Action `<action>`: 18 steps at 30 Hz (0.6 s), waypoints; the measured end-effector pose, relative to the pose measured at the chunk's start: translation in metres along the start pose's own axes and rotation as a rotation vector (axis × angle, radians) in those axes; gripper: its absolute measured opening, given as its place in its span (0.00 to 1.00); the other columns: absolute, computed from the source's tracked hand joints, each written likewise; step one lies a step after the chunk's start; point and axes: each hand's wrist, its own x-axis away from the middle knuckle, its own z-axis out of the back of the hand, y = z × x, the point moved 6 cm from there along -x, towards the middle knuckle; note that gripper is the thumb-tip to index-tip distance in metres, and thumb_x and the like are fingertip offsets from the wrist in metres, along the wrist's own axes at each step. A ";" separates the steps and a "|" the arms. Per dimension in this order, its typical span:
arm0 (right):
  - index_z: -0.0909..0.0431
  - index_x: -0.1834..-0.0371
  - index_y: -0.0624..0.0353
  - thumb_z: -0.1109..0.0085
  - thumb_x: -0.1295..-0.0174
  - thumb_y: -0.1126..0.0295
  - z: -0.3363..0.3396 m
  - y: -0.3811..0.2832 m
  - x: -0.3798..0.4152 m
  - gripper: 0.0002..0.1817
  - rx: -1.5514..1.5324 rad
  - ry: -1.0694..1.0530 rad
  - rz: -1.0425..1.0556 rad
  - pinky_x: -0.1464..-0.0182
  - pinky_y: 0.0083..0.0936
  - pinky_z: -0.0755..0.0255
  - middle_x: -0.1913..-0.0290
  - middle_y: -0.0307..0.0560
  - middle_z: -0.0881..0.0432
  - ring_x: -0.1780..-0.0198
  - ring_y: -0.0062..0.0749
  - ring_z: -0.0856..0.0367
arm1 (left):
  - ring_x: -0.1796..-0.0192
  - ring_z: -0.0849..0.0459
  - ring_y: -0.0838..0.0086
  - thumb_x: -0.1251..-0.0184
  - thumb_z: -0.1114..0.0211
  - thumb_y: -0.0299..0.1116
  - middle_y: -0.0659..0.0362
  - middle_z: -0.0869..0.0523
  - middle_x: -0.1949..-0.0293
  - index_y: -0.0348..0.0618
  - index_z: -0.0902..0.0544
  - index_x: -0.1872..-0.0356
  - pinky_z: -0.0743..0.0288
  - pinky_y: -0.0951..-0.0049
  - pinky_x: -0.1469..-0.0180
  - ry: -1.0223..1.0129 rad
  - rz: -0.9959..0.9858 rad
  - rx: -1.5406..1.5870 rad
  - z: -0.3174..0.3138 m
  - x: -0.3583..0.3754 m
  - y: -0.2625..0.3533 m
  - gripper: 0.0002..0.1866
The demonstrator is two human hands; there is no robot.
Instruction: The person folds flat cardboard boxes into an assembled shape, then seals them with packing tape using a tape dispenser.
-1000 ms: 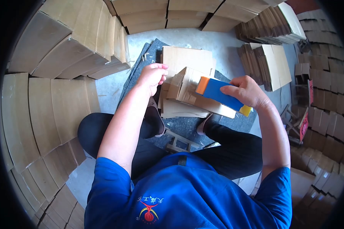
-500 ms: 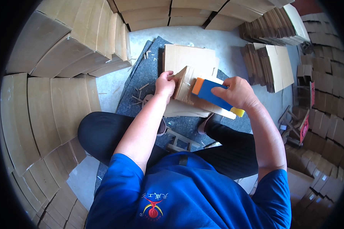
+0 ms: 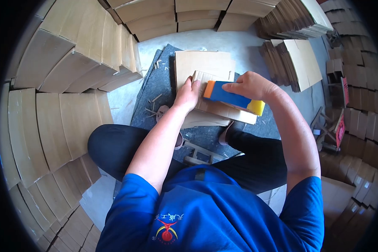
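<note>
A blue block-shaped tool (image 3: 229, 93) with an orange front end and a yellow rear end is in my right hand (image 3: 250, 87), whose fingers close over its top. The tool lies along the upper face of a folded cardboard piece (image 3: 235, 112); its exact kind is not clear. My left hand (image 3: 187, 95) grips the left end of that cardboard, thumb on the near side and fingers partly hidden behind it. Beneath and beyond are more flat cardboard sheets (image 3: 203, 61), lying on a dark grey mat (image 3: 155, 90).
Stacks of cardboard boxes (image 3: 50, 126) rise at my left, with more boxes (image 3: 197, 17) along the back. Bundles of flat cardboard (image 3: 302, 65) stand at the right. Cardboard scraps (image 3: 153, 103) litter the mat, and a small stool (image 3: 197, 153) is between my legs.
My right hand and the blue tool have shifted slightly up and left, and the tool lies more level. The cardboard has turned a little, and my left hand now holds its end more firmly.
</note>
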 end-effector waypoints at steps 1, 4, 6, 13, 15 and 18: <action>0.15 0.45 0.65 0.37 0.42 0.33 0.000 0.001 0.003 0.42 -0.008 -0.041 0.018 0.40 0.34 0.21 0.48 0.58 0.13 0.47 0.43 0.13 | 0.29 0.27 0.49 0.19 0.54 0.51 0.39 0.26 0.32 0.37 0.37 0.25 0.34 0.59 0.28 0.006 0.000 0.039 0.000 0.002 0.000 0.33; 0.19 0.39 0.64 0.39 0.41 0.30 0.002 0.019 0.012 0.45 -0.064 -0.076 0.016 0.36 0.36 0.23 0.44 0.58 0.15 0.43 0.45 0.15 | 0.26 0.31 0.53 0.19 0.54 0.53 0.42 0.28 0.29 0.38 0.38 0.24 0.38 0.62 0.26 0.008 0.043 0.089 0.003 0.007 0.000 0.34; 0.19 0.38 0.63 0.39 0.41 0.31 0.002 0.044 0.021 0.45 -0.102 -0.054 0.016 0.36 0.36 0.23 0.43 0.57 0.15 0.43 0.45 0.15 | 0.25 0.31 0.55 0.19 0.55 0.54 0.43 0.28 0.28 0.38 0.38 0.24 0.39 0.63 0.25 -0.003 0.081 0.087 0.002 0.008 -0.004 0.35; 0.17 0.39 0.57 0.35 0.45 0.32 0.001 0.180 0.064 0.42 -0.244 0.040 -0.090 0.39 0.40 0.20 0.47 0.54 0.13 0.46 0.43 0.13 | 0.28 0.28 0.60 0.19 0.54 0.56 0.45 0.24 0.31 0.39 0.34 0.25 0.37 0.65 0.28 -0.004 0.050 0.175 -0.001 0.006 -0.011 0.34; 0.16 0.40 0.58 0.35 0.46 0.33 -0.001 0.211 0.072 0.42 -0.266 0.065 -0.126 0.40 0.40 0.20 0.48 0.54 0.13 0.47 0.43 0.13 | 0.28 0.28 0.62 0.18 0.54 0.55 0.47 0.25 0.30 0.42 0.35 0.24 0.36 0.66 0.28 -0.014 0.043 0.219 -0.003 0.002 -0.012 0.33; 0.15 0.43 0.59 0.35 0.46 0.35 -0.009 0.238 0.065 0.39 -0.312 0.084 -0.079 0.43 0.39 0.19 0.50 0.55 0.12 0.50 0.42 0.12 | 0.28 0.28 0.62 0.18 0.55 0.54 0.48 0.25 0.30 0.44 0.35 0.24 0.36 0.66 0.28 -0.035 0.044 0.206 -0.005 0.003 -0.009 0.32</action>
